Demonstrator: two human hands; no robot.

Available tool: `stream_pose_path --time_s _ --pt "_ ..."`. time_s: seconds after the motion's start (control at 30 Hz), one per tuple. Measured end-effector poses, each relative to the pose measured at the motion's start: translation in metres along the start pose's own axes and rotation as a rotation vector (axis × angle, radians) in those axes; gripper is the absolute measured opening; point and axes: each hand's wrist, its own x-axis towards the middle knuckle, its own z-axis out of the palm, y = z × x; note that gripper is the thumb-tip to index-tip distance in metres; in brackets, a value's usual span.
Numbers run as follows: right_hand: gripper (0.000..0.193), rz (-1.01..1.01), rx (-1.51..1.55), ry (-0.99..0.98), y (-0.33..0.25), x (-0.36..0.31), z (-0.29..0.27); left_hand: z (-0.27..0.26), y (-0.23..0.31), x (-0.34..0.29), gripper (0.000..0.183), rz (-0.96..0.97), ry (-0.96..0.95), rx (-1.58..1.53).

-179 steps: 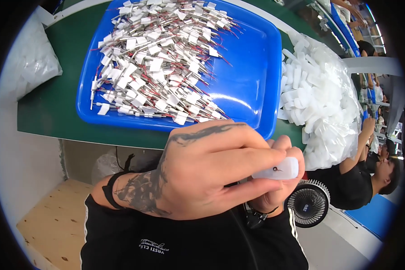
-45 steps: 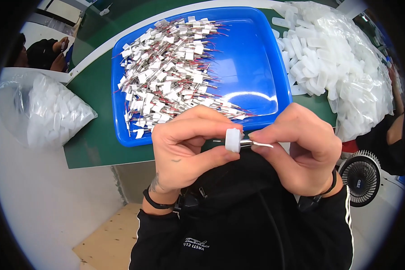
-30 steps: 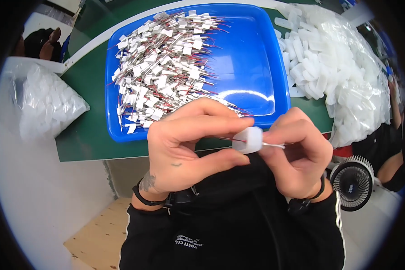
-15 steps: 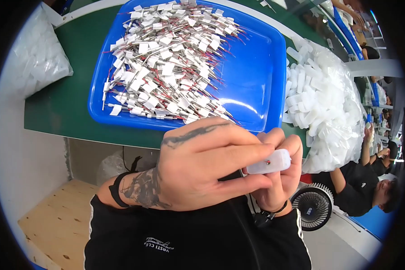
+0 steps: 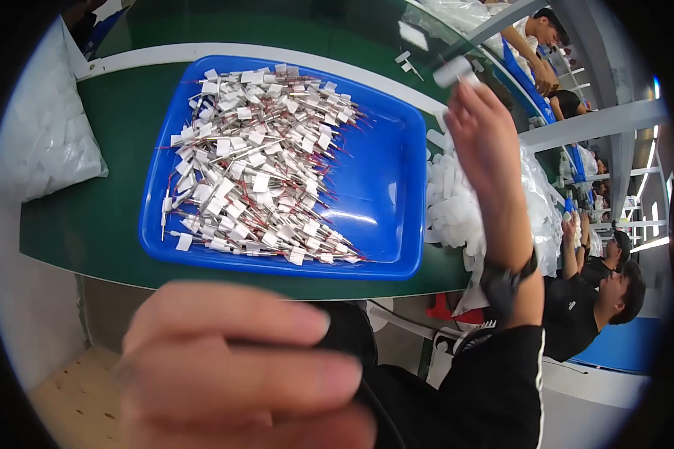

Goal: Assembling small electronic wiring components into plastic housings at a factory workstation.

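My right hand (image 5: 481, 138) is stretched up and away at the right, past the tray. Its fingertips are closed on a small white plastic housing (image 5: 454, 72), slightly blurred by motion. Close in the lower left, my left hand (image 5: 232, 367) shows large and blurred, its fingers stretched out and apart with nothing seen between them. Beyond it lies a blue tray (image 5: 378, 179). Heaped over the tray's left and middle are many thin metal rods (image 5: 254, 165) with red wires and white tags.
A clear bag of white plastic pieces (image 5: 453, 202) lies right of the tray, partly behind my right forearm. Another filled bag (image 5: 52, 127) stands at the left. Past a white rail (image 5: 142, 57), a green surface carries a few white parts (image 5: 408, 63). Co-workers (image 5: 595, 299) sit at the right.
My hands have come apart. The right has swung up and away with the white housing; the left has let go and moved down, nearer the camera. The view has shifted.
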Motion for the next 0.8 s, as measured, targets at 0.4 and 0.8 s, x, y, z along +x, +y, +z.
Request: stream_pose_path --time_s 0.4,0.8 --pt "0.017 -0.086 -1.457 -0.340 -0.005 0.029 -0.017 -0.064 0.018 0.010 0.042 -0.177 -0.059 0.259" --pt "0.006 0.422 -0.393 -0.665 -0.016 -0.073 0.100 -0.014 -0.029 -0.019 0.031 0.104 -0.354 0.551"
